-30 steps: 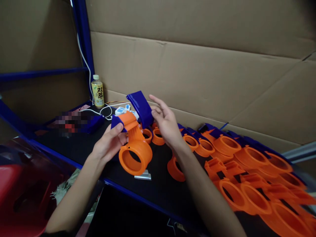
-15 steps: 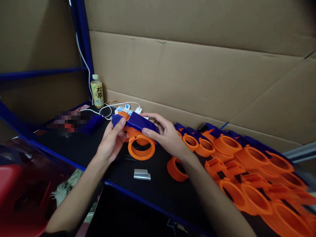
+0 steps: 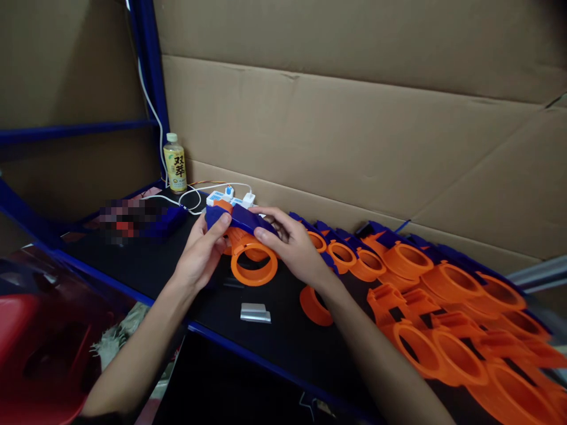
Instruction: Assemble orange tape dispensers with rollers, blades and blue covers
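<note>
Between both hands, above the black tabletop, is a blue-and-orange plastic part (image 3: pixel 248 219). Its orange ring (image 3: pixel 236 273) hangs down below the blue body. My left hand (image 3: pixel 201 248) is closed round the left end, thumb on top of the blue plastic beside a small orange piece. At the right end, my right hand (image 3: pixel 292 243) grips the blue body with its thumb in front and fingers behind; some fingertips are hidden. A small silver metal strip (image 3: pixel 256 313) lies on the tabletop in front of the part.
Rows of orange ringed parts (image 3: pixel 460 283), several with blue bodies, cover the right side. Behind my hands are a white power strip (image 3: pixel 217 198) and cables. A yellow-labelled bottle (image 3: pixel 175 163) stands at the back left corner. Cardboard (image 3: pixel 336 130) walls the back.
My right hand has shifted slightly left, and less of the blue body's length shows between the hands. My left hand has moved a little right. Both still hold the part.
</note>
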A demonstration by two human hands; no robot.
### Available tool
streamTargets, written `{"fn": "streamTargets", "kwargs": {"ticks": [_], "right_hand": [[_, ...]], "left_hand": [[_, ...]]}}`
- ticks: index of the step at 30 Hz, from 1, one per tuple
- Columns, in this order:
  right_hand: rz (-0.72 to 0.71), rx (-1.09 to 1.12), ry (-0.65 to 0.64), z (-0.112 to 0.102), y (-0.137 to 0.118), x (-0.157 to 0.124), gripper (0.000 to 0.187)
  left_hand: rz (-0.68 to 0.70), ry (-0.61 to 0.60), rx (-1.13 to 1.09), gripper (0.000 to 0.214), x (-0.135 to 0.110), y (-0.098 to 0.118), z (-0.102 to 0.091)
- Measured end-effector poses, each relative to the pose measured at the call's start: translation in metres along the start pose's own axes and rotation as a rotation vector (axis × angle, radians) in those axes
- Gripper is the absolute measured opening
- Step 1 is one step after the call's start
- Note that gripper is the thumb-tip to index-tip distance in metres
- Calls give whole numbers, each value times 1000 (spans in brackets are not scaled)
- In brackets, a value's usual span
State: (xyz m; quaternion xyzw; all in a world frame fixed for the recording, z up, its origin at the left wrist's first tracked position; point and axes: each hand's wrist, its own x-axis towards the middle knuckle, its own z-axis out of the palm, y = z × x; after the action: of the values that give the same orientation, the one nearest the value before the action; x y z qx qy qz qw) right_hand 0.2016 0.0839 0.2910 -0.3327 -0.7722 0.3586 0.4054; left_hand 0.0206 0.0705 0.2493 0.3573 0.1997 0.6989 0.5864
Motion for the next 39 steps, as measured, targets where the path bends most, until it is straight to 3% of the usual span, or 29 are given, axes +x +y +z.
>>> {"fn": "streamTargets", "kwargs": {"ticks": [10, 24, 29, 35, 39], "right_hand": [[9, -24, -10, -1, 6, -1, 43], [-14, -189, 53, 2, 6, -1, 34], [44, -17, -20, 4, 7, -1, 38], [173, 321, 148, 9, 6, 3, 25], [259, 477, 108, 11, 2, 0, 33]], "left_hand": [[-28, -14, 2, 37, 4, -3, -2], [-10, 19, 13, 29, 5, -4, -3], [4, 5, 111, 35, 3, -2, -4], [42, -116, 124, 49, -7, 3, 4], [63, -139, 173, 48, -12, 7, 8]]}}
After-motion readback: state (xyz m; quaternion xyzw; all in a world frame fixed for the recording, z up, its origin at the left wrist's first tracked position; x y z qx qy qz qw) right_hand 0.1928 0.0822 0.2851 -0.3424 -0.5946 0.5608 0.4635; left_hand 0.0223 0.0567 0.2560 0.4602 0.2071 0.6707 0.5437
